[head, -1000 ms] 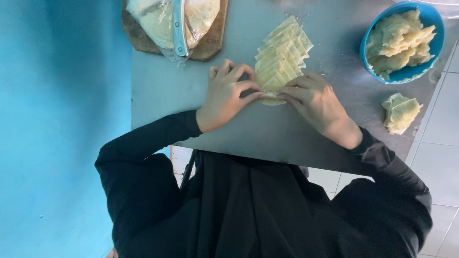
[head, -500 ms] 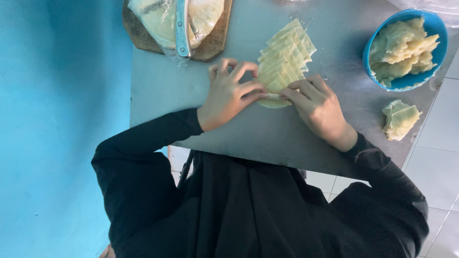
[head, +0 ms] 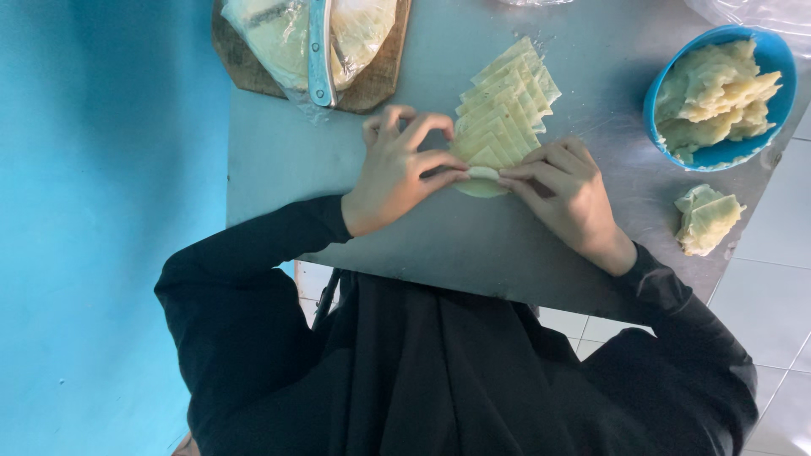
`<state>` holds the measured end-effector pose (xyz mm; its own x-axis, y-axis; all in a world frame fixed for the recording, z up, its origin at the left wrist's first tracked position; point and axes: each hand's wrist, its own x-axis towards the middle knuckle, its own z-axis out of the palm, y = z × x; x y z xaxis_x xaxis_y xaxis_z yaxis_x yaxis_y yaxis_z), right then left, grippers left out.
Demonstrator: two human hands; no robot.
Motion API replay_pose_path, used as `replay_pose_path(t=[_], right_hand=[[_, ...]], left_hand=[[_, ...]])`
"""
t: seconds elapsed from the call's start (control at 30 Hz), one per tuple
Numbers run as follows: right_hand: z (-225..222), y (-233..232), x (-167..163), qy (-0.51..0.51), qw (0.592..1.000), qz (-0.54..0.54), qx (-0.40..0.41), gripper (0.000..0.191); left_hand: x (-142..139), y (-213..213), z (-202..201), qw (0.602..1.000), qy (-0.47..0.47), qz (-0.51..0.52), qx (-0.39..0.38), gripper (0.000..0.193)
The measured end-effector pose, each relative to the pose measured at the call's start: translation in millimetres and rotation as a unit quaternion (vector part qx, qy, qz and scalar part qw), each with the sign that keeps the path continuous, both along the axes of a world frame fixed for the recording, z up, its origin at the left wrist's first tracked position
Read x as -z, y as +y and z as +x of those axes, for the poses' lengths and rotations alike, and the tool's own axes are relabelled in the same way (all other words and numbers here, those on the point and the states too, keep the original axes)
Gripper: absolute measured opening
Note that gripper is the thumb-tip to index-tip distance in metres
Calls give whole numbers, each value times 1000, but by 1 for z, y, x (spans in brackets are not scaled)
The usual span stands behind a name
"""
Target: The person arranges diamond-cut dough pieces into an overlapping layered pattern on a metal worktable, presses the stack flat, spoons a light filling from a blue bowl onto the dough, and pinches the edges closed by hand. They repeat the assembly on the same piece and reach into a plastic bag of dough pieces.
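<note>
On the smooth grey metal table [head: 422,245], the left hand [head: 397,173] and right hand [head: 566,194] pinched a soft pale dough piece [head: 483,175] between narrow fingertips, just below the fanned row of flat, squarish dough sheets [head: 503,110]; a round blue bowl [head: 718,156] of lumpy dough stood far right.

left hand [head: 397,173] fingers pinched | right hand [head: 562,190] fingers pinched | fingertips meeting

I see a grey metal table [head: 279,169] under the hands, its surface dully reflecting the light. Left of them stands a bright blue wall [head: 93,211]; right and below lies a white tiled floor [head: 781,304].
</note>
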<state>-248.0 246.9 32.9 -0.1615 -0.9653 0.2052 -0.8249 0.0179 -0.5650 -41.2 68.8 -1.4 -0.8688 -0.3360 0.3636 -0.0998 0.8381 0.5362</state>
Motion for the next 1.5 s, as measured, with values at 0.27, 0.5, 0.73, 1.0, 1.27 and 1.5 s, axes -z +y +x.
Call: replay_pose_path(t=[0.27, 0.5, 0.73, 1.0, 1.27, 1.5], right_hand=[[-7, -13, -3, -35, 997, 71, 13, 19], [-7, -22, -1, -28, 998, 48, -3, 15], [-3, -20, -3, -15, 999, 44, -14, 29], [-3, -23, -5, 64, 997, -8, -38, 26], [-2, -23, -6, 138, 987, -37, -68, 39], [0, -27, -9, 211, 972, -69, -79, 32]], left_hand=[[-6, -12, -9, 995, -27, 92, -4, 25], [-9, -14, -7, 991, -39, 131, -4, 27], [-6, -13, -9, 994, -30, 107, 3, 24], [-5, -15, -11, 998, -23, 55, 33, 11], [-6, -18, -13, 996, -32, 75, 29, 12], [1, -22, -14, 997, -24, 47, 49, 22]])
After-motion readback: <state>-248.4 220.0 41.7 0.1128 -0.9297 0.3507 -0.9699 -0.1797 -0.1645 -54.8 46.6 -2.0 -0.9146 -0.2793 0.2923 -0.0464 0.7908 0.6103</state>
